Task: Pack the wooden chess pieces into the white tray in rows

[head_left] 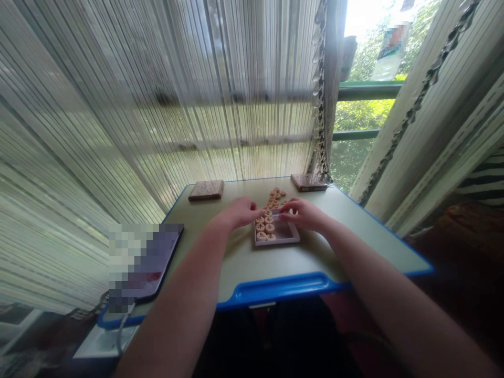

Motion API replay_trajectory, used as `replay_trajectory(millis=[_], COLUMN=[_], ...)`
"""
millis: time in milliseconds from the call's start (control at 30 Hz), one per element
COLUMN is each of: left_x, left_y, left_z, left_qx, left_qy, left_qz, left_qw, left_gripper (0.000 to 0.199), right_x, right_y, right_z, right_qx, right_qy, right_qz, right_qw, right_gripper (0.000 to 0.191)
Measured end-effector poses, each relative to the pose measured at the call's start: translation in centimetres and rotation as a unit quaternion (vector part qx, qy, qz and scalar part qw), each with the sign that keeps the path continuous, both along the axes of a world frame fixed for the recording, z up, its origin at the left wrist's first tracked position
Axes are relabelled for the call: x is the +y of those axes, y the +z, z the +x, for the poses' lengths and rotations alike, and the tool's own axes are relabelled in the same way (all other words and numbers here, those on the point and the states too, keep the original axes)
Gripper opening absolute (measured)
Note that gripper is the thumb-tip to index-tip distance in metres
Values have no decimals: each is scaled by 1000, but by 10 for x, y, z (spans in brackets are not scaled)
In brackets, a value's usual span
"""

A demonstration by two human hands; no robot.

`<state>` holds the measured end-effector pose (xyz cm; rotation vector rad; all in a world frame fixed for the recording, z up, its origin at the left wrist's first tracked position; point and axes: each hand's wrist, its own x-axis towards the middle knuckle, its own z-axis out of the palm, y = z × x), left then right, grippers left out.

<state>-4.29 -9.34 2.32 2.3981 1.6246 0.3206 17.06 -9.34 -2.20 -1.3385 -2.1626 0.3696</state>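
Note:
A shallow white box (277, 241) lies on the table, with several round wooden pieces (270, 228) marked with characters in two columns on its left side. The right part of the box shows its bare bottom. My left hand (241, 212) is at the box's far left corner, its fingers bent near the pieces there. Over the far right part of the box is my right hand (301, 212), fingers curled; whether a piece is between them is too small to tell. Just beyond the box lies a loose pile of round pieces (276, 195).
The table (362, 241) has a blue edge with a tray groove. A flat box (206, 190) stands at the back left, another (309, 182) at the back right. A tablet (157, 262) with a cable lies at the left edge. Curtains hang behind.

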Motion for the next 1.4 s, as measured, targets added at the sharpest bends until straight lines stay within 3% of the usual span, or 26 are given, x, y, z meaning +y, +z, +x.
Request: replay_trajectory(millis=[133,233,433,700,833,1033,1200,1400], left_x=[3,3,6,3,5,6,0,-6], left_y=[-12,-20,-27,-24,-26,-25,-23,-20], left_z=[11,16,19,21,19,21,26,26], left_qx=[-36,-70,-105,-85,-87,-122,-178,-210], left_qy=[11,16,-23,-62,-53,-71,-114,-100], left_qz=[142,200,246,243,247,174,106,88], left_qw=[989,977,963,964,964,975,972,969], left_gripper=[38,35,31,33,25,31,33,32], right_x=[18,28,27,30,20,-2,-6,-15], right_y=[-10,-16,-15,-19,-12,-3,-2,6], right_z=[10,18,17,18,9,-12,-11,-9], right_qx=[9,-27,-73,-25,64,226,254,354], right_qy=[-146,-202,-203,-213,-158,54,54,57], right_qz=[74,94,25,45,85,32,27,-78], right_qw=[986,975,976,976,982,972,965,930], right_gripper=[25,27,26,21,21,21,23,26])
